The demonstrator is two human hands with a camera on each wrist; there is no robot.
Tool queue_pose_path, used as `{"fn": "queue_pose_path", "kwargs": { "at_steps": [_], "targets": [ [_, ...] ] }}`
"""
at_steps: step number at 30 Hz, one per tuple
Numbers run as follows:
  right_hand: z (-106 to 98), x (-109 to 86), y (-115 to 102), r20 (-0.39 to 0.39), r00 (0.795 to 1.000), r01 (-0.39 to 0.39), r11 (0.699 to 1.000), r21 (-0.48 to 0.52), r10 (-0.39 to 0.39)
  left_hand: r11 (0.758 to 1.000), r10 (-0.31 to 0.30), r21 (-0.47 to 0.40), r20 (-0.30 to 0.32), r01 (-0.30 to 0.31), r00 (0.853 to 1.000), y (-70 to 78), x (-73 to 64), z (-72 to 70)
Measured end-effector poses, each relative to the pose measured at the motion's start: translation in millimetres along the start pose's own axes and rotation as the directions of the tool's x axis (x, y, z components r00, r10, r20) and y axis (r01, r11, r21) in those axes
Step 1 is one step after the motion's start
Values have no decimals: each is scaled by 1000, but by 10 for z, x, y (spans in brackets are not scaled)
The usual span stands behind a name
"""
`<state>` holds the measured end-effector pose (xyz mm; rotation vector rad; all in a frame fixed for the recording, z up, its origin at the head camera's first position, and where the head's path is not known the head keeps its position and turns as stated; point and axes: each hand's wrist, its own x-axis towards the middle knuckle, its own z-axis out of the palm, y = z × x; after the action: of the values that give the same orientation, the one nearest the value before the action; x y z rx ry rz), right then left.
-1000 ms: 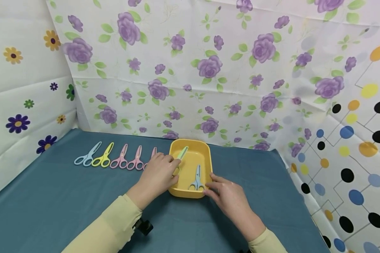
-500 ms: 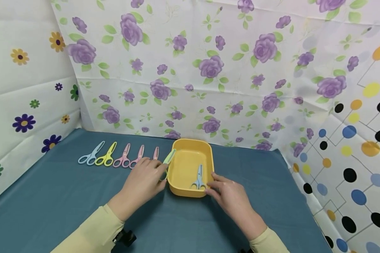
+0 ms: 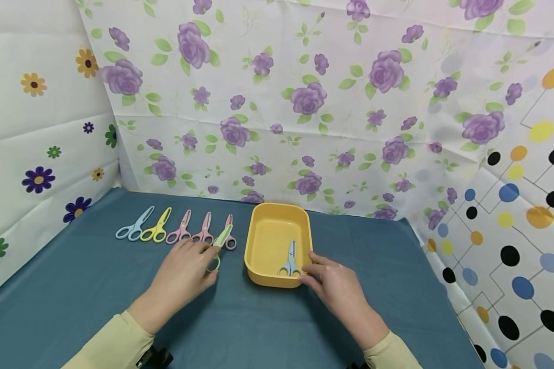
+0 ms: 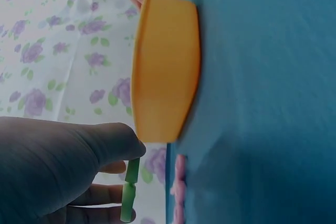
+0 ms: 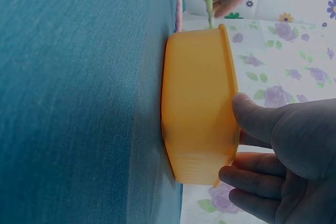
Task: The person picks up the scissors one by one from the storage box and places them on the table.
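Observation:
My left hand (image 3: 182,274) pinches a pair of green scissors (image 3: 222,236) by the handles, blades pointing away from me. In the left wrist view the scissors (image 4: 129,190) show edge-on between thumb and fingers, raised above the cloth. They overlap a pair of pink scissors (image 3: 231,242) in the head view. My right hand (image 3: 339,292) holds the near right corner of a yellow tray (image 3: 268,280), thumb at the front wall and fingers along the right side. Inside the tray lies a pair of light blue scissors (image 3: 292,255).
Left of the tray, a row of scissors lies on the dark teal cloth (image 3: 240,338): light blue scissors (image 3: 137,224), yellow scissors (image 3: 159,226) and several pink ones. A flowered white sheet (image 3: 277,154) hangs behind the table, with patterned sheets at both sides.
The left hand has carried the green scissors out from over the tray, leftward to the right end of the row. The right hand stays at the tray corner.

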<state>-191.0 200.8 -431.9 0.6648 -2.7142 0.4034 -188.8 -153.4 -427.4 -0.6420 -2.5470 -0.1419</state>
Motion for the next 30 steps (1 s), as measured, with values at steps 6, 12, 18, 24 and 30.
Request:
{"fn": "queue_pose_path", "kwargs": {
  "at_steps": [6, 12, 18, 24, 30],
  "targets": [
    [8, 0, 3, -6, 1000, 5, 1000, -3, -5, 1000, -14, 19, 16, 13, 1000, -131, -173, -22],
    [7, -7, -5, -1, 1000, -1, 1000, -1, 1, 999, -29, 32, 65, 27, 997, -278, -354, -26],
    [9, -3, -9, 1, 1000, -7, 1000, 2, 7, 998, -54, 42, 121, 50, 991, -404, -495, -49],
    [13, -2, -2, 6, 1000, -7, 1000, 5, 7, 996, -79, 44, 178, 72, 981, -500, -609, -80],
    [11, 0, -4, 6, 1000, -5, 1000, -4, 5, 996, -89, 30, 219, 84, 972, -616, -725, -119]
  ]
}}
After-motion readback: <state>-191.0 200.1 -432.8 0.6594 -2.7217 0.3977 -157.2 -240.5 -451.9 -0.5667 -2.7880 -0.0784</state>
